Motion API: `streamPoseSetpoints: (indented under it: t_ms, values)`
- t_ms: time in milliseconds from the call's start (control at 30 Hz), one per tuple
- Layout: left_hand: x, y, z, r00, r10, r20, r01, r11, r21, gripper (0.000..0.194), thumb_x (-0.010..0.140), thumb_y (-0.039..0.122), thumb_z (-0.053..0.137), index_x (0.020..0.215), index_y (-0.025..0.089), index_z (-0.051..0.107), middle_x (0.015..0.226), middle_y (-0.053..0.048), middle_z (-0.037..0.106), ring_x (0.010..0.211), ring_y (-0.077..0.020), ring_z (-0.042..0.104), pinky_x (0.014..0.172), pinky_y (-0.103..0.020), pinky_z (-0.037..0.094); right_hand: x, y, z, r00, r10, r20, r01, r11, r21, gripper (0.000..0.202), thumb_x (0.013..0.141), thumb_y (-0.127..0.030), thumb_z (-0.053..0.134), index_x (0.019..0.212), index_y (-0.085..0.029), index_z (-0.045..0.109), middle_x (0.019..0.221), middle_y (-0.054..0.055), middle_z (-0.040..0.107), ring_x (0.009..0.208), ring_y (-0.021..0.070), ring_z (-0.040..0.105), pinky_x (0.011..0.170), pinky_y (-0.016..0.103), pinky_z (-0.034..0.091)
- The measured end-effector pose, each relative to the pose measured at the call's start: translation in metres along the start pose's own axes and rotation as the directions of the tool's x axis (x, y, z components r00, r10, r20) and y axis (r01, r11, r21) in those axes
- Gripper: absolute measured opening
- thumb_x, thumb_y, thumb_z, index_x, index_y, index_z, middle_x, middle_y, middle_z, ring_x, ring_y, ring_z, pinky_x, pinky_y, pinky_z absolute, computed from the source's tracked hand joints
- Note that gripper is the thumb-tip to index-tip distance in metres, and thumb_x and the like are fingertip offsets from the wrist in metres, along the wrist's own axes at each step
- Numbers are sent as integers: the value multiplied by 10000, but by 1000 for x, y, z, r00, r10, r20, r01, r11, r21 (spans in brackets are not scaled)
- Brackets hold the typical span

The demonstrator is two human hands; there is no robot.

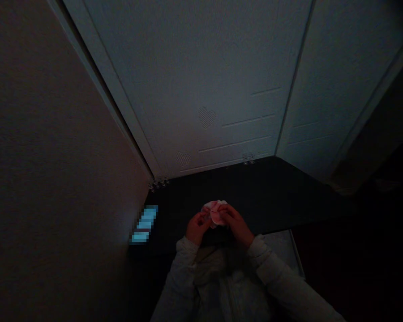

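Note:
A small piece of pink and white cloth (217, 214), crumpled, is held up over the dark tabletop (255, 192) near its front edge. My left hand (198, 226) pinches its left side with bent fingers. On the right side, my right hand (234, 221) grips it between thumb and fingers. The light is dim, and the finest details of the cloth and fingertips are hard to make out.
A lit, pixelated screen (144, 225) lies at the table's left end beside the wall (70, 188). Small clear objects (159, 183) and a similar cluster (248, 158) sit along the back edge, against white panels (201, 67). A pale flat box (285, 248) is below right.

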State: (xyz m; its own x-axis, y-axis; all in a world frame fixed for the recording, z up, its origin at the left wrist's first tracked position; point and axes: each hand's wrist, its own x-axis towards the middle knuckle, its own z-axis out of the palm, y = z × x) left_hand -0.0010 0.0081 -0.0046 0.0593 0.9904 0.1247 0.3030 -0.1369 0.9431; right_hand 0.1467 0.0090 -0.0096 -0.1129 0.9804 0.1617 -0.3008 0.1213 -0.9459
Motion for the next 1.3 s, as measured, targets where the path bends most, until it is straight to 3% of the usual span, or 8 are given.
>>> streamPoseSetpoints:
  t_ms: [267,533,800,967,1067,1167,1300]
  values:
    - [1,-3,0,1000,12,-18,-12,1000,-23,266,597,273,597,830,147,573,726,-18,594,651,-134,522,616,-240,395,-1,-3,2,999,27,-28,-28,999,-24,215,709,-376,490,773,-175,534,667,-19,502,557,85,428,477,188,313]
    - [-1,3,0,1000,-11,-28,11,1000,-11,271,597,310,587,809,142,572,537,43,484,517,-96,442,517,-216,344,-4,-8,3,999,40,-34,-41,998,-37,232,713,-394,478,736,-169,533,642,-21,495,538,84,418,469,188,315]
    - [-1,1,0,1000,-25,-5,25,999,-31,277,601,340,592,799,149,566,601,16,531,560,-108,462,547,-226,346,15,-7,-10,967,60,-248,-65,998,-12,276,665,-414,505,558,-191,383,462,-57,384,407,76,328,386,203,262]
    - [-1,3,-2,1000,-27,-3,27,999,-34,290,611,354,583,806,140,562,545,39,471,523,-92,416,522,-218,317,42,-44,-19,986,-106,-129,66,957,-281,136,665,-308,502,712,-203,429,537,-57,453,446,90,403,431,212,311]
    - [-2,1,-3,1000,-20,-22,20,999,-35,314,604,374,586,817,145,565,537,44,456,518,-92,410,512,-218,305,53,-64,-21,963,-262,-65,191,831,-523,275,674,-259,488,942,-199,470,748,1,545,629,129,491,577,254,367]
    - [-2,-3,-4,999,-32,-1,32,998,-62,324,607,384,585,821,142,560,560,36,469,528,-94,416,516,-217,309,58,-73,-22,972,-224,71,220,762,-609,314,683,-223,460,991,-188,504,834,31,574,698,147,513,631,273,377]
    - [-3,-5,-4,1000,-22,1,22,996,-87,304,613,376,583,804,141,558,554,36,452,527,-93,406,509,-213,304,65,-83,-28,967,-195,164,254,720,-646,248,692,-234,448,894,-205,589,819,24,611,700,159,537,648,290,390]
